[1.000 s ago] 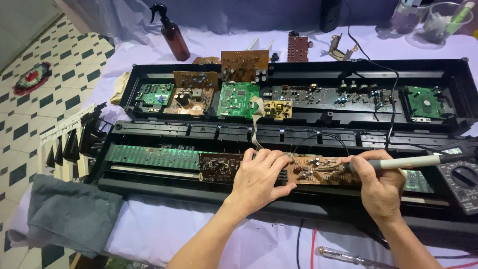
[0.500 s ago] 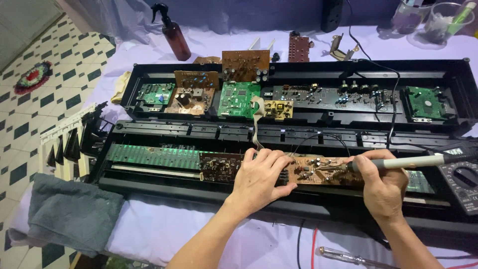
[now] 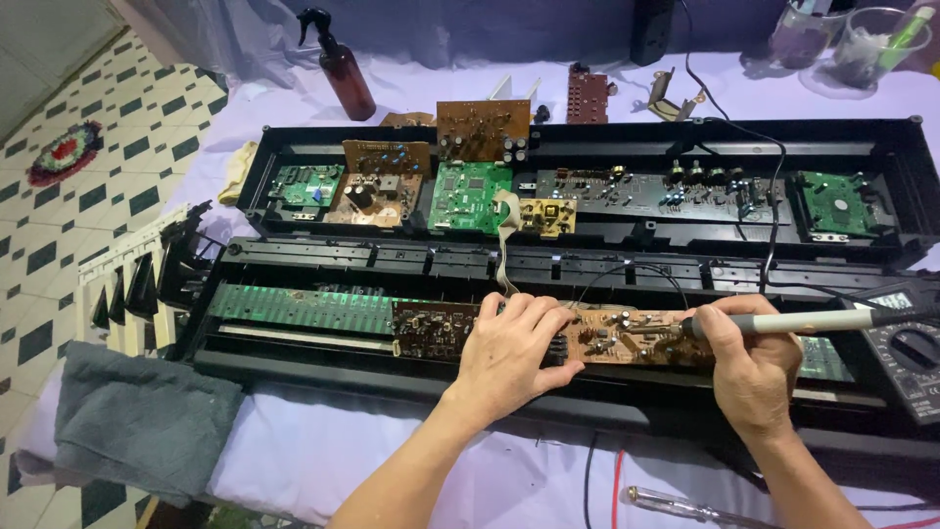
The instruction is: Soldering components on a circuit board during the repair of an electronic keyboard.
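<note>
While I look down from the head camera, the table (image 3: 323, 460) under its pale lilac cloth carries a long black keyboard case (image 3: 587, 137) opened flat, its upper half lined with green and brown circuit boards. At the case's left end lies a grey folded towel (image 3: 137, 421); a brown spray bottle (image 3: 343, 69) stands at the far edge. A multimeter (image 3: 906, 353) sits by the right end of the case.

In the near half lies a brown circuit board (image 3: 627, 338), between my hands. My left hand (image 3: 509, 353) rests palm down on its left end, fingers spread and pressing, closed on nothing. My right hand (image 3: 749, 367) has its fingers clenched around a soldering iron (image 3: 803, 321), its tip lying over the board.
</note>
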